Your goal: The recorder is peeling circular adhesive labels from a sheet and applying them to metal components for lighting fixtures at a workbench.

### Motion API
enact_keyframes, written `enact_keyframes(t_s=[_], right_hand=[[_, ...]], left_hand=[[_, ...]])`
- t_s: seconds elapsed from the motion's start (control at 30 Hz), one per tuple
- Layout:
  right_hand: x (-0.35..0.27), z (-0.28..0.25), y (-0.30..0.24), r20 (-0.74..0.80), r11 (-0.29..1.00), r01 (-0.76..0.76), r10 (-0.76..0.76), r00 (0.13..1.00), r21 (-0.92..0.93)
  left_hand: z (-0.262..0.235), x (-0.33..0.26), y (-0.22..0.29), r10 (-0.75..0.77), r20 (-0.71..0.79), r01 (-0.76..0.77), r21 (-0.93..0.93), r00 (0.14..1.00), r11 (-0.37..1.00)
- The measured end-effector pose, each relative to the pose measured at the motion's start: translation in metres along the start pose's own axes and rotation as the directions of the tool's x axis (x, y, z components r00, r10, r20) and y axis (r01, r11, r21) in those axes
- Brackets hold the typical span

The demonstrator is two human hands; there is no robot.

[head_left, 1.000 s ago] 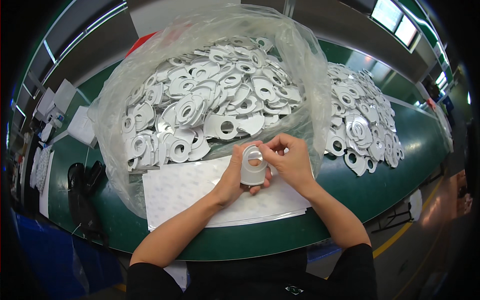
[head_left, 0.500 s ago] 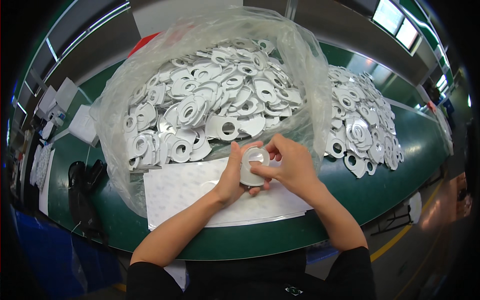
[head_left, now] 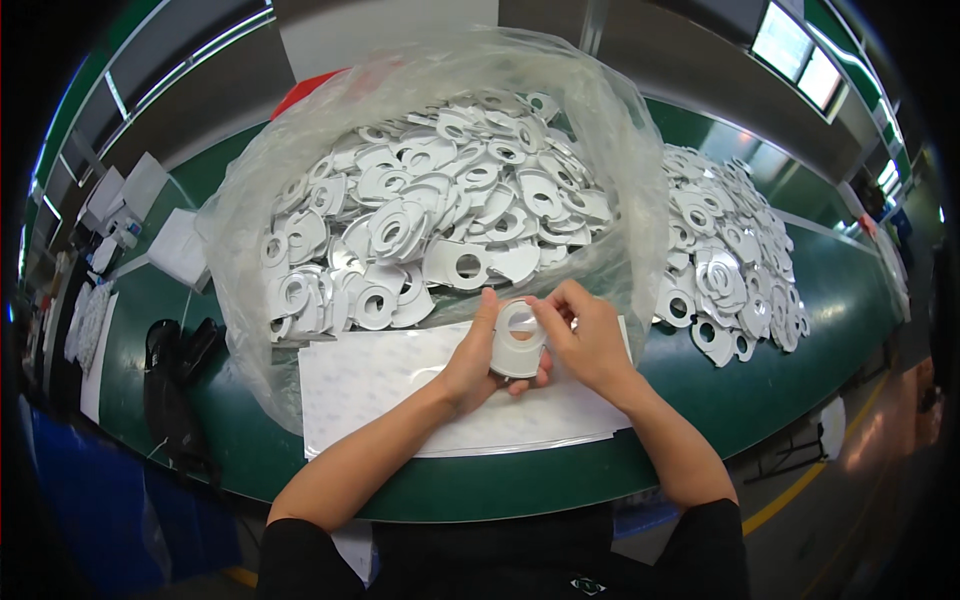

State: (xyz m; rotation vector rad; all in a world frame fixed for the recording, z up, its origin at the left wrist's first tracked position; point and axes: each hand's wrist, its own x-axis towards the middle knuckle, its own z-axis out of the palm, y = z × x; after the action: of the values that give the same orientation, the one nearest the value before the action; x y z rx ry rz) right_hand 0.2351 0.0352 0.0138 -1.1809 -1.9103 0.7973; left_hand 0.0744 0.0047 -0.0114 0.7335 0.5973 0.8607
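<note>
Both hands pinched one white ring-shaped piece over the backing sheet.

From the left I saw a black bundle [head_left: 175, 385] lying on the green table [head_left: 780, 400], then the clear plastic bag [head_left: 300, 160] heaped with white ring-shaped cutouts [head_left: 440, 215], its wall sagging just behind my hands. My left hand [head_left: 478, 355] gripped the white ring-shaped piece [head_left: 518, 342] from its left edge; my right hand [head_left: 590, 340] had its fingertips closed on the top rim. Below lay the white backing sheet [head_left: 390, 385]. Farther right, a loose pile of cutouts [head_left: 725, 265] sprawled across the table.
</note>
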Motion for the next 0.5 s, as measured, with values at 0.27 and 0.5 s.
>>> enact_keyframes(t_s=[0.27, 0.5], right_hand=[[0.021, -0.063, 0.02, -0.28, 0.672, -0.045, 0.368, 0.887, 0.74], [0.025, -0.068, 0.023, -0.387, 0.61, 0.037, 0.454, 0.803, 0.791]], left_hand=[[-0.006, -0.011, 0.064, 0.441, -0.069, -0.305, 0.627, 0.895, 0.717], [-0.054, -0.038, 0.105, 0.834, 0.182, 0.229, 0.911, 0.521, -0.343]])
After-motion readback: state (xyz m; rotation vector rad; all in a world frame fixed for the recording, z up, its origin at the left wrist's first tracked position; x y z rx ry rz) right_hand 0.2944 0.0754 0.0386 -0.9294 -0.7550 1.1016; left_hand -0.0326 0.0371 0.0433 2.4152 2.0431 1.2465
